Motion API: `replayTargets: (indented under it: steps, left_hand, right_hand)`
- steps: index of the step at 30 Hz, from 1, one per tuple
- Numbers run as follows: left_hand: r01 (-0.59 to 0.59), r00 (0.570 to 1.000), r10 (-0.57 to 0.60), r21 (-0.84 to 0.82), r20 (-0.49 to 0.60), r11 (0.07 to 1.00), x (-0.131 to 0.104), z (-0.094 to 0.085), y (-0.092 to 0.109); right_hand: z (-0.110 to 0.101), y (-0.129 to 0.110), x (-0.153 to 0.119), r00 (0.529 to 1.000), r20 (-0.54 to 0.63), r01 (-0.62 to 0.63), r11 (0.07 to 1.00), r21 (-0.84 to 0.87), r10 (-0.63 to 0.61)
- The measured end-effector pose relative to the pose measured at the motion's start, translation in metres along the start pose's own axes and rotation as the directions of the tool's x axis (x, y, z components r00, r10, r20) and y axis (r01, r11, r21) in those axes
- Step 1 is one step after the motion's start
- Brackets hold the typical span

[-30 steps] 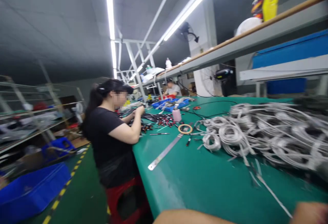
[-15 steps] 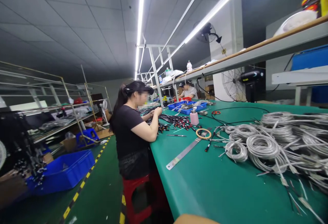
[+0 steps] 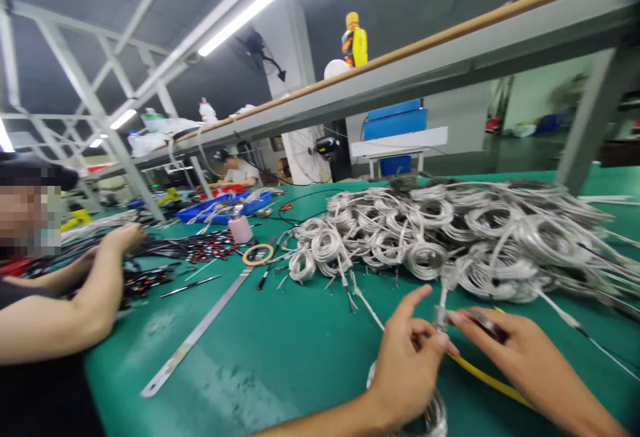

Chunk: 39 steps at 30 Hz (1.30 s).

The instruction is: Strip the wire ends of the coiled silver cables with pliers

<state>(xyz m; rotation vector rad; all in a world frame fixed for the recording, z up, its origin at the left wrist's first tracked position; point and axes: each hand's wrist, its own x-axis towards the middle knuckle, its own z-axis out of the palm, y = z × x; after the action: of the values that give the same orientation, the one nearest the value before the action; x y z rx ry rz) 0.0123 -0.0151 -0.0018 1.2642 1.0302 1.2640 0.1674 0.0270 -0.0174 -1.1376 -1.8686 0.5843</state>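
Both my left hand (image 3: 407, 364) and right hand (image 3: 505, 350) are pinching what is probably a cable end (image 3: 441, 316), standing upright between them.

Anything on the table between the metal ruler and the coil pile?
Head view: a tape ring and a dark pen-like tool lie between the ruler and the coil pile.

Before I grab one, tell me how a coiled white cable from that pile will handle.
The coiled white cables look thin and loosely wound, so probably floppy and light. Their loose ends cross neighbours, so lifting one likely drags others along.
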Motion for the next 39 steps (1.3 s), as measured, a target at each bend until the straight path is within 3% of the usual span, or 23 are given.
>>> replayTargets:
  steps: [2, 5, 9, 12, 19, 25, 34, 39]
  left_hand:
    - [-0.018, 0.999, 0.017, 0.023, 0.03, 1.0, 0.0, -0.001, 0.003]
    - [-0.017, 0.997, 0.014, 0.04, 0.078, 0.999, 0.002, -0.003, 0.002]
    - [0.022, 0.991, -0.022, 0.005, 0.129, 1.0, 0.008, -0.007, -0.003]
    - [0.028, 0.985, -0.03, 0.014, 0.169, 1.0, 0.011, -0.009, -0.004]
    - [0.048, 0.978, -0.05, 0.016, 0.201, 0.999, 0.009, -0.007, 0.005]
    - [0.151, 0.976, -0.141, -0.048, 0.167, 0.987, 0.009, -0.002, 0.013]
    - [0.177, 0.976, -0.169, -0.046, 0.138, 0.983, 0.014, -0.007, 0.006]
    - [0.18, 0.97, -0.168, -0.058, 0.174, 0.982, 0.016, -0.008, 0.006]
  right_hand:
    - [-0.003, -0.013, 0.005, 0.992, 0.116, -0.059, 0.996, 0.059, 0.052]
    - [-0.004, -0.024, 0.009, 0.977, 0.191, -0.137, 0.961, 0.242, 0.091]
    - [0.002, -0.02, 0.009, 0.961, 0.261, -0.208, 0.851, 0.481, 0.087]
    - [0.004, -0.015, 0.01, 0.951, 0.3, -0.236, 0.791, 0.565, 0.069]
    - [-0.003, -0.018, 0.011, 0.941, 0.335, -0.221, 0.835, 0.505, 0.047]
    - [-0.001, -0.02, 0.013, 0.967, 0.239, -0.177, 0.907, 0.382, 0.088]
    - [0.003, -0.027, 0.012, 0.958, 0.271, -0.198, 0.902, 0.383, 0.095]
    - [0.006, -0.028, 0.013, 0.966, 0.224, -0.213, 0.895, 0.392, 0.132]
